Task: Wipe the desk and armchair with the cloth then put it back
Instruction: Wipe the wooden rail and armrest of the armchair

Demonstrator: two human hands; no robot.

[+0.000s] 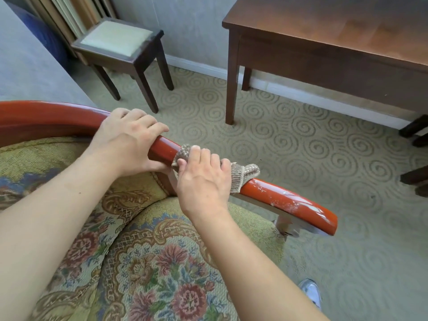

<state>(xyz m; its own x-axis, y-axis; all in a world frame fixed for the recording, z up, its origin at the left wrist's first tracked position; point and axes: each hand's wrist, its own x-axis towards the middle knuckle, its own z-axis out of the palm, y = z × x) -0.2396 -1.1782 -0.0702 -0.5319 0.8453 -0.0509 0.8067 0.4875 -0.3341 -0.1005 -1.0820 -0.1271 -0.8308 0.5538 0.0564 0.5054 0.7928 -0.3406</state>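
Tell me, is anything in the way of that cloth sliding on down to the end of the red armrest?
Nothing visible. The right hand presses the cloth around the red armrest, and the stretch from there to the rounded tip is bare, showing only pale scuffs or dust. The left hand grips the rail behind the cloth, on the opposite side.

Glossy red armrest [289,198], coarse knitted cloth [245,172].

Your patterned carpet [301,140] carries the armchair [162,262], a padded stool [120,42] and the brown table [335,42].
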